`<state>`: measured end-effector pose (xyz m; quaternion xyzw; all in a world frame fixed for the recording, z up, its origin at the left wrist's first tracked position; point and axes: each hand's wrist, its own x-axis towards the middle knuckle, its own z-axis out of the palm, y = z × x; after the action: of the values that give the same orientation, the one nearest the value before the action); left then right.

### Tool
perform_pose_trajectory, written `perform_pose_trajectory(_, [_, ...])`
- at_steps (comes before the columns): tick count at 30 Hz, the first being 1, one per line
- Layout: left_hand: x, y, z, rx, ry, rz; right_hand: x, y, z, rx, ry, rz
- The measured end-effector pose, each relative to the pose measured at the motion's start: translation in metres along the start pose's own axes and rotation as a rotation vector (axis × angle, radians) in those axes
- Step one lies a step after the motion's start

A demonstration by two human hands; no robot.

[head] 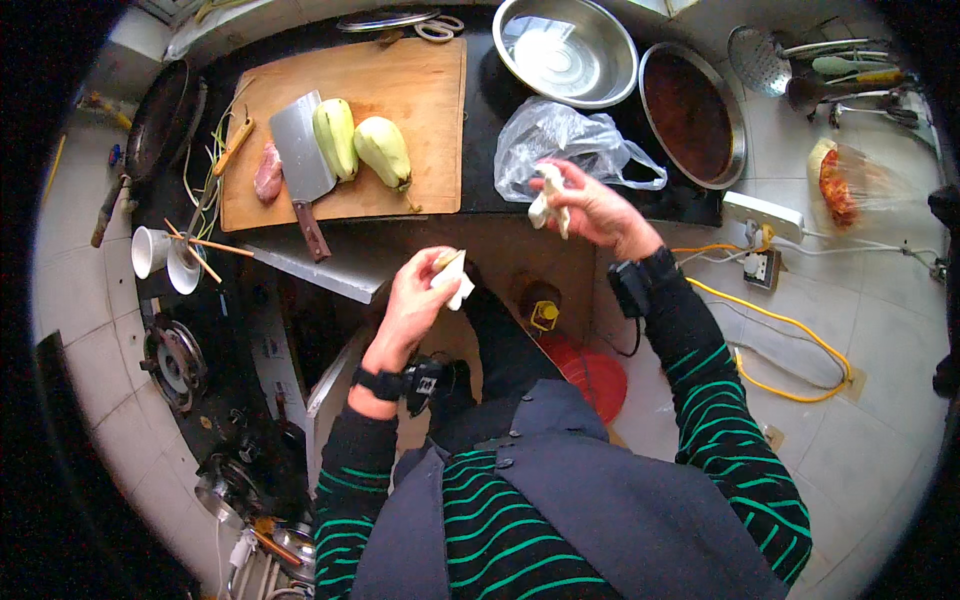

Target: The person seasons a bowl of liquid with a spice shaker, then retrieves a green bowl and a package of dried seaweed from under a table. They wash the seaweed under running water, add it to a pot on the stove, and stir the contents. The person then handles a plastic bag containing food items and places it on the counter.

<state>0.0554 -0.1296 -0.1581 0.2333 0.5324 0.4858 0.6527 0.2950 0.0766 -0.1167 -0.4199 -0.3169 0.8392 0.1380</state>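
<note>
My left hand (424, 289) is closed on a small white piece, perhaps paper or peel, with something yellowish at the fingertips. Crumpled white material, perhaps tissue, is pinched in my right hand (581, 202), close to a clear plastic bag (540, 135) on the black counter. On the wooden cutting board (427, 90) lie two pale green, peeled-looking squashes (334, 139), a cleaver (304, 150) with its handle over the front edge, a piece of raw meat (268, 174) and a wooden-handled knife (234, 148).
Behind the bag stands a steel basin (566, 56); right of it is a metal basin of dark reddish-brown contents (688, 112). Scissors (439, 28) lie behind the board. A gas burner (174, 364) is at left, a power strip (763, 215) at right.
</note>
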Motion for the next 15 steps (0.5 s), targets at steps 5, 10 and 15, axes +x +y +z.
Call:
perform_pose_trajectory(5, [-0.089, -0.026, -0.04, -0.138, 0.153, 0.09, -0.03, 0.048, 0.047, -0.058, -0.233, -0.04])
perform_pose_trajectory(10, [-0.193, -0.057, -0.093, -0.27, 0.413, 0.149, -0.031, 0.078, 0.113, -0.158, -0.245, -0.006])
perform_pose_trajectory(15, [-0.344, -0.075, -0.195, -0.299, 0.863, 0.42, -0.025, 0.139, 0.192, -0.246, -0.402, 0.128])
